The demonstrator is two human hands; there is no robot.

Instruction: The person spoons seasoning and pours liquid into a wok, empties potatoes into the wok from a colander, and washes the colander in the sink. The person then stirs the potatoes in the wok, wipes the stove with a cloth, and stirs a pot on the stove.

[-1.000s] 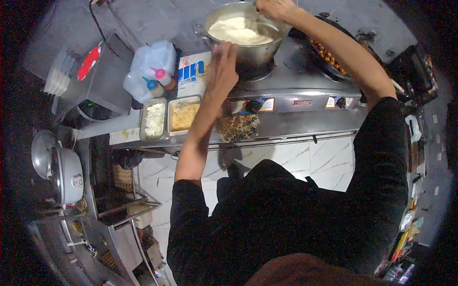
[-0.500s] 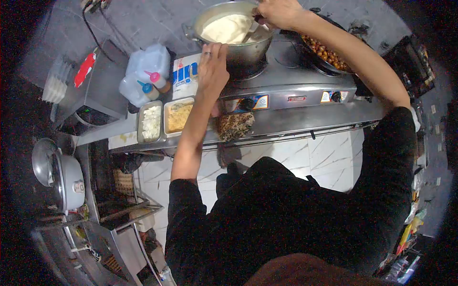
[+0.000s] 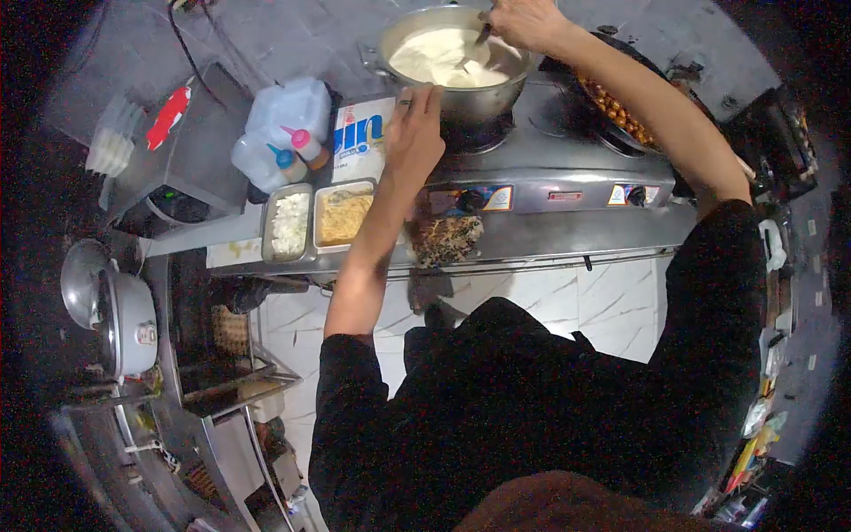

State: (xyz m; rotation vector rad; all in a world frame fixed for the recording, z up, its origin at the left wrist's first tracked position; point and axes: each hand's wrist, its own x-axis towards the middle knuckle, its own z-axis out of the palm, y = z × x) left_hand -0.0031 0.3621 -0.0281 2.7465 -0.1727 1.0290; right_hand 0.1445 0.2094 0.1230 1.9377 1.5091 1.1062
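A large metal pot (image 3: 483, 105) stands on the left burner of the steel stove (image 3: 532, 182), with a pale creamy mass (image 3: 439, 58) inside. My right hand (image 3: 527, 22) is closed round the handle of a spatula (image 3: 480, 49), whose blade dips into the cream. At the near left rim of the pot is my left hand (image 3: 415, 129), its fingers pointing up against the rim; whether they pinch it I cannot tell. Behind my right forearm, a dark pan (image 3: 656, 66) holds brown glazed pieces (image 3: 620, 111).
Left of the stove are a tray of white pieces (image 3: 290, 223), a tray of yellow food (image 3: 343, 218), squeeze bottles (image 3: 306, 144), plastic boxes (image 3: 288, 111) and a printed carton (image 3: 359, 140). A speckled cloth-like item (image 3: 446, 239) lies at the front edge. A rice cooker (image 3: 133, 324) stands far left.
The spatula and my right hand have shifted about the pot's right side, and the cream's surface has changed shape. My left hand stays at the rim. The view has swayed slightly.
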